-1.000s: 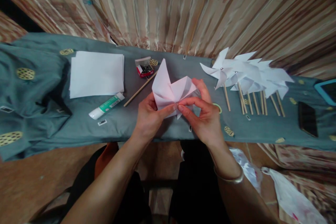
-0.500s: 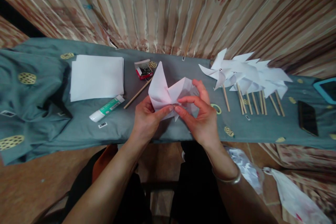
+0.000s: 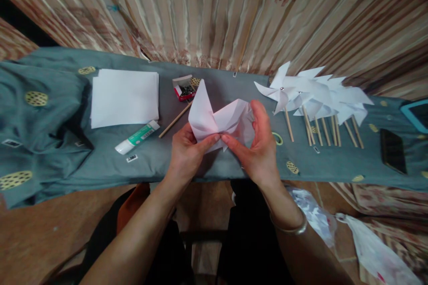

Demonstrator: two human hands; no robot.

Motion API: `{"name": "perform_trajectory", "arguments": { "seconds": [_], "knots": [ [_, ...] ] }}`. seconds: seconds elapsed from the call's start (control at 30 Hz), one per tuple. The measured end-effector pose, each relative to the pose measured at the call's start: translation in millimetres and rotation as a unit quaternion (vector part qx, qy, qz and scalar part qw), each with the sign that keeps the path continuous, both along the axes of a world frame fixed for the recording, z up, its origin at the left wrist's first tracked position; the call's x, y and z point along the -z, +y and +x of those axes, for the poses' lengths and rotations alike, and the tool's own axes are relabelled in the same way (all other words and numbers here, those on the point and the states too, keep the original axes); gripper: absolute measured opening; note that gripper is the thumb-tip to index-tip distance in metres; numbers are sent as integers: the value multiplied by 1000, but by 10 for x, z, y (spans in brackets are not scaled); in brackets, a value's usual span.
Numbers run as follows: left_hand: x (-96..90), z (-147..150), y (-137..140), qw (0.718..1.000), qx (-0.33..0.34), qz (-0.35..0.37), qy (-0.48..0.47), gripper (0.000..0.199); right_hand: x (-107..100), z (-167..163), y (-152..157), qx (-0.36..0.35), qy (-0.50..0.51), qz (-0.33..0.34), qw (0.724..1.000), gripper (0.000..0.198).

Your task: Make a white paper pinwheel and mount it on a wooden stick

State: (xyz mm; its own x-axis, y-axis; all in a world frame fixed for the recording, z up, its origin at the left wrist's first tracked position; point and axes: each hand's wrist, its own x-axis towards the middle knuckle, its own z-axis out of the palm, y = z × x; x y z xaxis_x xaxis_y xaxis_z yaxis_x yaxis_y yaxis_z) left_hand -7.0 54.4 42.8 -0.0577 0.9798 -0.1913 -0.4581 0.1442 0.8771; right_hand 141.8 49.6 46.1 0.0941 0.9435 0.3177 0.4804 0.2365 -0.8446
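Over grey-green cloth (image 3: 103,160), pinching folded paper (image 3: 202,116) with left hand (image 3: 186,153) and right hand (image 3: 262,156) — thumb beside thumb near its middle. Held between a stick (image 3: 175,120) and pinwheels (image 3: 321,91).

Stick (image 3: 175,120) partly behind folded paper (image 3: 219,121)

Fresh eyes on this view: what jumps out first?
The folded white paper at the centre, between the left hand and right hand. Then the overlapping white pinwheels on wooden sticks to the right. A stack of white sheets stands out on the left.
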Motion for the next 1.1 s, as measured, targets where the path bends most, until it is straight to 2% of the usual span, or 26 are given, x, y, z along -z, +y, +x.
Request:
{"name": "perform_trajectory", "arguments": {
  "seconds": [0.27,0.5,0.67,0.87,1.1],
  "knots": [
    [-19,3,9,1000,-13,-5,-12,37,65,-43,7,-11,102,-40,994,101],
    [-40,13,7,998,-22,-36,-39,40,-20,-124,27,-51,252,-117,959,118],
    [-52,22,11,998,-24,-45,-47,39,-132,-167,1,-73,294,-150,941,105],
    [-42,16,4,997,-31,-50,-42,30,-146,-188,-17,-53,269,-140,951,77],
    [-40,31,-11,998,-53,-39,-13,25,-106,-209,-37,-31,257,-127,957,79]
  ]
}}
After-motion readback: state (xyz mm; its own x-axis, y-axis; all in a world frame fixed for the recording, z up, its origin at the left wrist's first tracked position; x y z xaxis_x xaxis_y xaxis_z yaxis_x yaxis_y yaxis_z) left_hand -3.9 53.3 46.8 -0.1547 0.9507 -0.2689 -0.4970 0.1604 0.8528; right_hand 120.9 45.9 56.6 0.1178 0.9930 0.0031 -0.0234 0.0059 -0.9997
